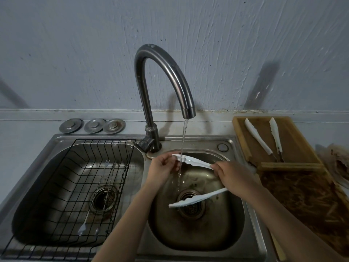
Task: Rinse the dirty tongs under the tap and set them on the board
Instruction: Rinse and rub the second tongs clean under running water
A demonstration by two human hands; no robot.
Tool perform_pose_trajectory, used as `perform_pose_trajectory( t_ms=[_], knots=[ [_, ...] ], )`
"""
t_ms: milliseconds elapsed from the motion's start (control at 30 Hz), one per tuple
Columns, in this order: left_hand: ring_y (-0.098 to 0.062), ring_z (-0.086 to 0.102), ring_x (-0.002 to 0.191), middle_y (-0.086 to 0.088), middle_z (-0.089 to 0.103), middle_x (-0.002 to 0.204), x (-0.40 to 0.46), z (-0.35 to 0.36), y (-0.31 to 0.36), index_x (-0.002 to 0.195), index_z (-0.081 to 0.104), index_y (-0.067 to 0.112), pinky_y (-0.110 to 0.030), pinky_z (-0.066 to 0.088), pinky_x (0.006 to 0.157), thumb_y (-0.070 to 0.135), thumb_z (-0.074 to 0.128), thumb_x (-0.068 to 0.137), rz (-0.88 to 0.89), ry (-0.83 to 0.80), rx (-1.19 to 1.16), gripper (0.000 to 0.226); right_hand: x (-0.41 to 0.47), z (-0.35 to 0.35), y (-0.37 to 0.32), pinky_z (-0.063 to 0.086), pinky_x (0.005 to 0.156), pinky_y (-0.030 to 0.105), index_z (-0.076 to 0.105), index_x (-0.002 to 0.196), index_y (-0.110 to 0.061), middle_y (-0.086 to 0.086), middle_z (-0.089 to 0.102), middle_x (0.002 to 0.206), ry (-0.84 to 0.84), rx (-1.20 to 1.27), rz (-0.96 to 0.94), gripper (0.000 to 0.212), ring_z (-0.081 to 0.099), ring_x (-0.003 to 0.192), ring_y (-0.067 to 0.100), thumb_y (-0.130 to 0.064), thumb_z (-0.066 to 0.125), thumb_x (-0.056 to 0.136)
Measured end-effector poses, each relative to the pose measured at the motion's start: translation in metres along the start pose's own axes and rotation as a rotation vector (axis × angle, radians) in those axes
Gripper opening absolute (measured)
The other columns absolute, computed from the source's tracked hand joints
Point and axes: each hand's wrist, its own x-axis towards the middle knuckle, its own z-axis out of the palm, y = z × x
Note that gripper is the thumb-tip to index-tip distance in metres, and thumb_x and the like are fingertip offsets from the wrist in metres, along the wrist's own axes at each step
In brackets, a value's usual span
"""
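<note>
White plastic tongs (196, 162) are spread open over the right sink basin (222, 239). My right hand (233, 175) grips them at the hinge end. My left hand (162, 167) pinches the tip of the upper arm, which lies under the running stream from the curved tap (170, 72). The lower arm (198, 200) hangs free above the drain. A second pair of white tongs (264, 138) lies on the wooden board (294, 146) to the right of the sink.
The left basin holds a black wire rack (71, 188) with a couple of long thin utensils (98, 197). Three metal drain covers (92, 125) sit behind it. A dirty brown tray (306, 201) lies in front of the board, at the right.
</note>
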Motion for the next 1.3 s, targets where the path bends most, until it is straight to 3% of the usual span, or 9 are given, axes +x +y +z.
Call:
perform_pose_trajectory(
  t_ms=[200,367,467,567,767,900,1000,1133,1300],
  knots=[
    [-0.018,0.059,0.056,-0.014,0.066,0.068,-0.004,0.006,-0.002,0.077,0.068,0.009,-0.024,0.051,0.058,0.016,0.062,0.089,-0.079,0.114,-0.022,0.016,-0.002,0.002,-0.008,0.04,0.056,0.031,0.05,0.065,-0.02,-0.003,0.052,0.058,-0.035,0.001,-0.023,0.043,0.05,0.055,0.013,-0.042,0.031,0.097],
    [-0.003,0.058,0.042,0.003,0.064,0.047,-0.004,0.001,-0.001,0.072,0.07,0.009,-0.016,0.05,0.051,0.023,0.067,0.086,-0.053,0.218,0.086,0.02,-0.005,0.006,-0.007,0.049,0.069,0.039,0.058,0.068,-0.021,0.004,0.062,0.066,-0.115,0.234,0.022,0.044,0.06,0.063,0.019,-0.046,0.033,0.095],
    [0.003,0.054,0.039,0.008,0.063,0.046,0.0,-0.007,-0.002,0.065,0.072,0.012,-0.013,0.043,0.046,0.021,0.069,0.083,0.005,0.3,0.288,0.02,-0.009,0.006,-0.004,0.048,0.059,0.026,0.063,0.095,-0.022,0.002,0.064,0.081,-0.121,0.495,0.01,0.063,0.063,0.068,0.011,-0.069,0.023,0.084],
    [0.003,0.051,0.034,0.005,0.061,0.041,-0.001,-0.009,-0.006,0.06,0.07,0.011,-0.008,0.038,0.04,0.025,0.069,0.083,-0.034,0.352,0.326,0.027,-0.015,0.006,-0.003,0.039,0.046,0.011,0.06,0.094,-0.007,0.002,0.054,0.065,-0.123,0.653,-0.083,0.086,0.053,0.05,0.002,-0.08,0.02,0.073],
    [-0.018,0.066,0.054,-0.009,0.07,0.06,-0.004,0.006,-0.019,0.068,0.073,0.009,-0.037,0.058,0.067,0.02,0.058,0.092,-0.178,0.267,0.131,0.03,-0.023,0.015,-0.005,0.032,0.047,0.017,0.044,0.054,-0.017,-0.002,0.04,0.046,0.093,0.531,0.004,0.057,0.039,0.041,0.005,-0.058,0.025,0.088],
    [-0.021,0.065,0.068,-0.008,0.07,0.069,-0.004,0.02,-0.014,0.079,0.072,0.006,-0.03,0.054,0.06,-0.002,0.05,0.089,-0.313,0.24,-0.218,0.025,-0.021,0.015,-0.01,0.03,0.042,0.02,0.037,0.049,-0.019,-0.004,0.033,0.042,0.124,0.417,0.026,0.054,0.034,0.036,0.008,-0.048,0.024,0.093],
    [-0.021,0.066,0.082,-0.014,0.067,0.092,-0.01,0.029,-0.002,0.112,0.059,-0.001,-0.028,0.057,0.067,-0.001,0.041,0.096,-0.348,0.184,-0.597,0.024,-0.017,0.018,-0.015,0.029,0.045,0.024,0.037,0.049,-0.02,-0.004,0.034,0.043,0.115,0.326,0.047,0.054,0.034,0.038,0.009,-0.043,0.024,0.097],
    [-0.024,0.064,0.091,-0.013,0.065,0.1,-0.008,0.032,0.001,0.124,0.051,0.0,-0.036,0.053,0.078,0.034,0.041,0.099,-0.334,0.169,-0.905,0.044,-0.013,0.025,-0.028,0.03,0.042,0.022,0.041,0.055,-0.021,-0.006,0.042,0.048,0.095,0.19,0.099,0.051,0.043,0.042,0.007,-0.04,0.021,0.099],
    [-0.022,0.061,0.086,-0.01,0.059,0.091,-0.004,0.027,-0.009,0.107,0.054,0.003,-0.038,0.055,0.072,0.03,0.058,0.089,-0.407,0.176,-0.769,0.033,-0.019,0.031,-0.037,0.023,0.037,0.021,0.056,0.091,-0.019,-0.004,0.056,0.065,0.202,-0.18,-0.087,0.034,0.043,0.046,0.013,-0.038,0.029,0.096]
  ],
)
